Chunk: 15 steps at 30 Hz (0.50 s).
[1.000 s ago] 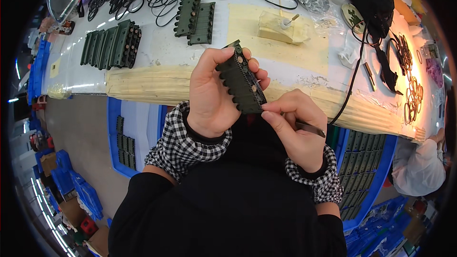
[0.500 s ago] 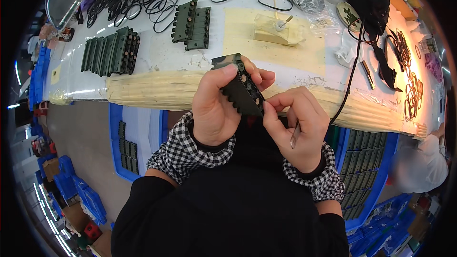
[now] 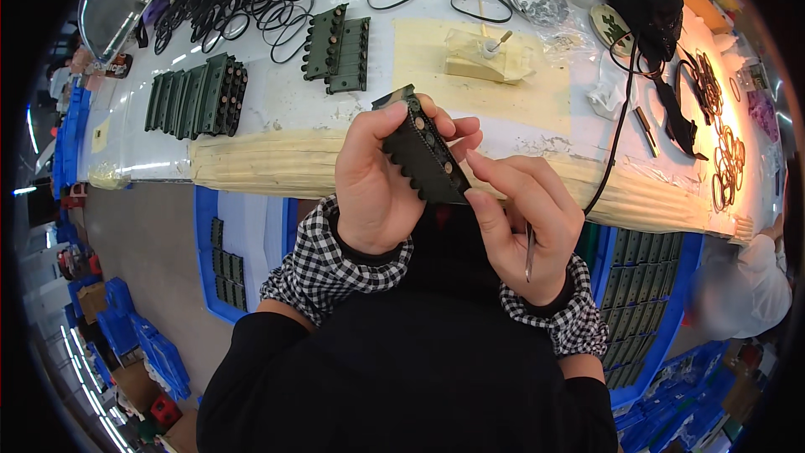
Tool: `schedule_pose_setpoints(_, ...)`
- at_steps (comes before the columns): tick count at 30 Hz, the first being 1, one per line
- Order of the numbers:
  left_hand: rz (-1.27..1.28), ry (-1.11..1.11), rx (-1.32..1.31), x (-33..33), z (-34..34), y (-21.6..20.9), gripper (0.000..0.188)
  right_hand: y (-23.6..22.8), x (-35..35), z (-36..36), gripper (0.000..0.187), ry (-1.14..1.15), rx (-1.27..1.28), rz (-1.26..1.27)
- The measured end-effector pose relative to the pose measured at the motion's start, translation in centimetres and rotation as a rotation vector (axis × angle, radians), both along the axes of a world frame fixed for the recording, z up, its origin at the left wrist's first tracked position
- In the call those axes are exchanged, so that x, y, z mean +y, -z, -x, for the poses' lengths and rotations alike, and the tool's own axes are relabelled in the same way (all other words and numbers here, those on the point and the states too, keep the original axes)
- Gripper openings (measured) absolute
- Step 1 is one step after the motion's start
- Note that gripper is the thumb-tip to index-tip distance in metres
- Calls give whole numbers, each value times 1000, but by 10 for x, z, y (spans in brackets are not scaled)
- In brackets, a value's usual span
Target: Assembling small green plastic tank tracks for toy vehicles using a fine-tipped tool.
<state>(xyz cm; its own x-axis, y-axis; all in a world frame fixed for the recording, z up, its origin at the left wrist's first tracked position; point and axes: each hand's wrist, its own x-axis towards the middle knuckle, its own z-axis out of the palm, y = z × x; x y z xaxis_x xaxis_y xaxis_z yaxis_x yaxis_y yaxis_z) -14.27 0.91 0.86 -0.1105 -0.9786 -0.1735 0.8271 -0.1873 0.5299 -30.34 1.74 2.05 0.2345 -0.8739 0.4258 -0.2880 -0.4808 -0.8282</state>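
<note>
The left hand point(image 3: 377, 176) pinches a green part point(image 3: 432, 159) between thumb and fingers, nearer the wearer than the block point(image 3: 482, 74) and to its left, over the front edge of the desk point(image 3: 281, 105). The right hand point(image 3: 532, 214) keeps a metal tool point(image 3: 529, 252) tucked against the palm; its thumb and forefinger are parted at the part's lower end, and whether the thumb touches it I cannot tell. On the block sits a white cup point(image 3: 490, 51) with a stick point(image 3: 504, 38) leaning in it. Behind the block and to its right, a clear bag point(image 3: 537, 0) holds something silvery, and farther right a round dish point(image 3: 598, 23) holds small green pieces. Lower than the block and far to its left, a blue tray point(image 3: 205, 252) has a few green parts on its white base; lower and to its right, another blue tray point(image 3: 688, 277) is lined with rows of them. Left of the block stand a pair point(image 3: 335, 54) and a larger row point(image 3: 197, 99) of such parts.
</note>
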Motion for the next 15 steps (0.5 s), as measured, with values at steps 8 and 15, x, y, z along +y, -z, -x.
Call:
schedule_pose_setpoints(8,-132,-51,-141,2,6,-15,30,16,1,4,28,42,-96,-190)
schedule_pose_setpoints(15,-25,-21,-360,11,13,-19,33,14,-2,5,10,16,-166,-285)
